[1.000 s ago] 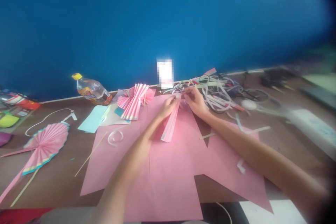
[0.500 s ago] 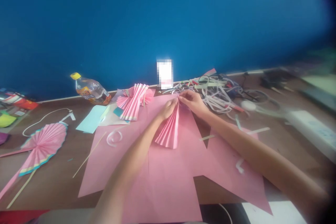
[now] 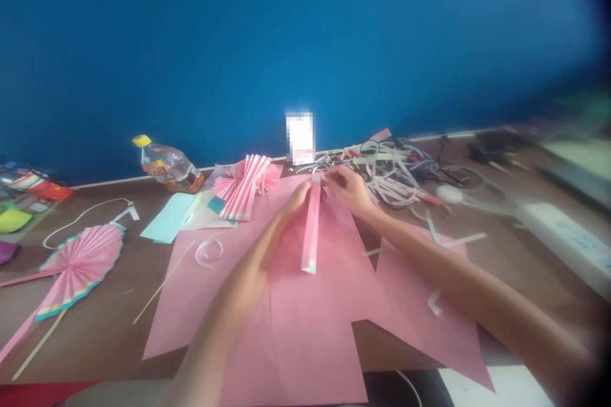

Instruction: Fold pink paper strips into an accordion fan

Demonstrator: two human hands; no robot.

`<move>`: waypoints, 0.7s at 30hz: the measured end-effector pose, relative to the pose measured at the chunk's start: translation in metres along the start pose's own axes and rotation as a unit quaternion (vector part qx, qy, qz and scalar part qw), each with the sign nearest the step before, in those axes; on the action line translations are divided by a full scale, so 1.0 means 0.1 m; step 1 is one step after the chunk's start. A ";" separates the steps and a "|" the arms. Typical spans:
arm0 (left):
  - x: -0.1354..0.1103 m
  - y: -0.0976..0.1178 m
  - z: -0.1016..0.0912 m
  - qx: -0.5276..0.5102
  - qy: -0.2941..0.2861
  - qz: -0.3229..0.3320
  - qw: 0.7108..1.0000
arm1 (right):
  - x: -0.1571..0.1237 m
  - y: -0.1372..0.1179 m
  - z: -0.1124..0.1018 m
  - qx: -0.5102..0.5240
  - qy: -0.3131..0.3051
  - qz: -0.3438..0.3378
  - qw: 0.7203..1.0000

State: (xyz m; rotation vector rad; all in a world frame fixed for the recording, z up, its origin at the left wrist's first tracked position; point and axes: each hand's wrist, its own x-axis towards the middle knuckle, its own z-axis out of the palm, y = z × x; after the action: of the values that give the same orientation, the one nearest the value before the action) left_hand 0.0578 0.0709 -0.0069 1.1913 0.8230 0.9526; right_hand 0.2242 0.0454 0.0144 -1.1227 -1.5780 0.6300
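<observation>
A pink pleated paper fan, pressed into a narrow strip with a pale band at its lower end, points down toward me. My left hand is closed on its upper part from the left side. Just right of its top end, my right hand has its fingers curled together; whether they pinch the paper or something small is too blurred to tell. Beneath both hands lie large pink paper sheets. Left of the hands rests another pleated pink paper piece.
An opened pink fan lies at the left. A yellow-capped bottle leans behind light blue paper. Paper scraps and cables pile up at the back right, near a white power strip. A blue wall bounds the table.
The pleated paper between my hands has gone from spread at its lower end to a narrow closed strip. My right fingertips have shifted slightly off its top.
</observation>
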 end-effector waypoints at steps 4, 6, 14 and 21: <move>0.02 0.03 0.02 0.051 -0.009 0.057 0.997 | -0.01 -0.10 -0.01 -0.021 -0.010 -0.030 0.999; 0.05 0.01 0.03 0.102 0.024 0.095 0.990 | -0.01 -0.12 0.00 -0.023 -0.029 -0.035 0.999; 0.06 -0.07 0.06 0.107 0.054 0.135 0.984 | 0.00 0.01 0.05 0.077 -0.040 0.041 0.995; 0.04 -0.03 0.06 0.090 0.051 0.109 0.989 | 0.02 0.05 0.04 0.105 -0.011 0.086 0.991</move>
State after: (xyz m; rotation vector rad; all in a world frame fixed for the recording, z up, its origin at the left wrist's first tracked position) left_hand 0.0651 0.0717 -0.0092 1.4194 0.8869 1.1430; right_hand 0.2224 0.0495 0.0103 -1.1030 -1.4054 0.9038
